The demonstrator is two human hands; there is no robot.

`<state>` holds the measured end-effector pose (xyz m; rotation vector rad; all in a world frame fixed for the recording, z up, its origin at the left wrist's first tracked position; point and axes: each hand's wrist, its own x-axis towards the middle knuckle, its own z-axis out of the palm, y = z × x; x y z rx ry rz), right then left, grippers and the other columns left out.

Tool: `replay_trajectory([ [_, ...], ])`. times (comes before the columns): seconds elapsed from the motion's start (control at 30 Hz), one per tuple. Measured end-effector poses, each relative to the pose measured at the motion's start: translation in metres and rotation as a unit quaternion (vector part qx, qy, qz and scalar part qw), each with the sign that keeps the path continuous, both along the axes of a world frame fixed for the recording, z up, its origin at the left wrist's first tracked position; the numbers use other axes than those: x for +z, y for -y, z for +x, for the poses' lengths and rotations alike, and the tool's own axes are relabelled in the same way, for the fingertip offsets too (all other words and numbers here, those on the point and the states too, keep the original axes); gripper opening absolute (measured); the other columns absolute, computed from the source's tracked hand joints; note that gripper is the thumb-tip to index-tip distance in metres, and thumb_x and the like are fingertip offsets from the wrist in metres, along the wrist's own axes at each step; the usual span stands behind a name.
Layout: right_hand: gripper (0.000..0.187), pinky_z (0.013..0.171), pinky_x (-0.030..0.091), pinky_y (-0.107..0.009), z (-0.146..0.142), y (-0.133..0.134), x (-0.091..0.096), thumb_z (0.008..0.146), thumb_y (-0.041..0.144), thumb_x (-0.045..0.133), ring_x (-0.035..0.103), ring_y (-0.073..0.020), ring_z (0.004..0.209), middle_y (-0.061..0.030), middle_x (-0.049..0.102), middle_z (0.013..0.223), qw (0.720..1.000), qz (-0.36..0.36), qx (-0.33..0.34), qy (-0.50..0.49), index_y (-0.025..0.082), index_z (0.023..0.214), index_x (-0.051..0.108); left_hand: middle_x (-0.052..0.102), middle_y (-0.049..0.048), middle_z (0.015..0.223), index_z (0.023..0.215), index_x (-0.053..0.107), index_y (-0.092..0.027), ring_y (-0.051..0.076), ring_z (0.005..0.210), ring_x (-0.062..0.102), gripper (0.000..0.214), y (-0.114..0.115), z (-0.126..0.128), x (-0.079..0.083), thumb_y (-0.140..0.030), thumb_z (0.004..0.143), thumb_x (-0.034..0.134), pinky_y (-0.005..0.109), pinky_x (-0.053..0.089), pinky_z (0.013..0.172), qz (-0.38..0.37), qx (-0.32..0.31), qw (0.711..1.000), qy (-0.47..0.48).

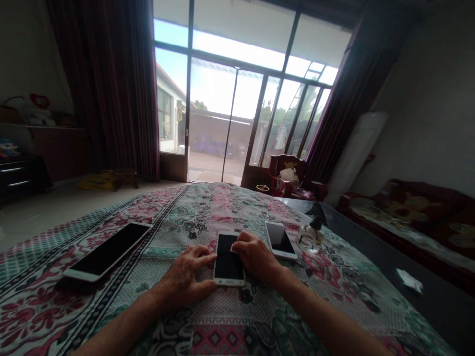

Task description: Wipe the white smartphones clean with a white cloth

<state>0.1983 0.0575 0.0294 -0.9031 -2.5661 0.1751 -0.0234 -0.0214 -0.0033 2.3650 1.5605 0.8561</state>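
A white-framed smartphone [229, 267] with a dark screen lies flat on the patterned cloth in front of me. My left hand [185, 274] holds it by the left side, index finger on the edge and thumb at the lower corner. Over the screen's upper right, my right hand [256, 254] is closed, fingertips pressed down on a small white piece of soft-looking material [233, 248]. Most of that piece is hidden under the fingers. To the right lies a second white phone [281, 240]. A larger white-edged phone or tablet [107, 252] rests at the left.
A clear glass bottle with a dark top [312, 232] stands right of the phones. The flowered cloth [222, 316] covers the surface. A crumpled white tissue [409, 280] lies on the dark tabletop [386, 267]. Beyond are a glass door [211, 123], a wooden chair [287, 173] and a sofa [408, 202].
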Motion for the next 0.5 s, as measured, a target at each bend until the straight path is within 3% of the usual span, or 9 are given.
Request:
replay_trajectory([
  [0.27, 0.019, 0.073, 0.041, -0.023, 0.010, 0.054, -0.003, 0.084, 0.010, 0.047, 0.052, -0.0129, 0.080, -0.0025, 0.054, 0.086, 0.998, -0.016, 0.067, -0.004, 0.019, 0.076, 0.063, 0.059, 0.0047, 0.124, 0.123, 0.062, -0.028, 0.026, 0.116, 0.051, 0.055, 0.001, 0.000, 0.001, -0.030, 0.069, 0.070, 0.039, 0.042, 0.102, -0.010, 0.006, 1.000, 0.001],
  [0.37, 0.020, 0.073, 0.041, -0.023, 0.010, 0.056, -0.003, 0.078, 0.006, 0.048, 0.052, -0.0132, 0.081, -0.0022, 0.053, 0.087, 0.998, -0.023, 0.065, -0.004, 0.019, 0.079, 0.063, 0.059, 0.0047, 0.124, 0.123, 0.062, -0.028, 0.026, 0.117, 0.051, 0.055, 0.000, 0.001, 0.002, -0.030, 0.069, 0.070, 0.039, 0.042, 0.102, -0.011, 0.007, 1.000, 0.001],
  [0.5, 0.027, 0.074, 0.042, -0.023, 0.004, 0.037, -0.003, 0.078, 0.004, 0.047, 0.053, -0.0135, 0.083, -0.0036, 0.054, 0.091, 0.999, -0.016, 0.027, -0.016, 0.019, 0.089, 0.066, 0.059, 0.0054, 0.123, 0.122, 0.062, -0.028, 0.026, 0.115, 0.051, 0.055, -0.001, 0.001, 0.002, -0.029, 0.067, 0.071, 0.040, 0.043, 0.100, -0.014, 0.005, 1.000, -0.004],
])
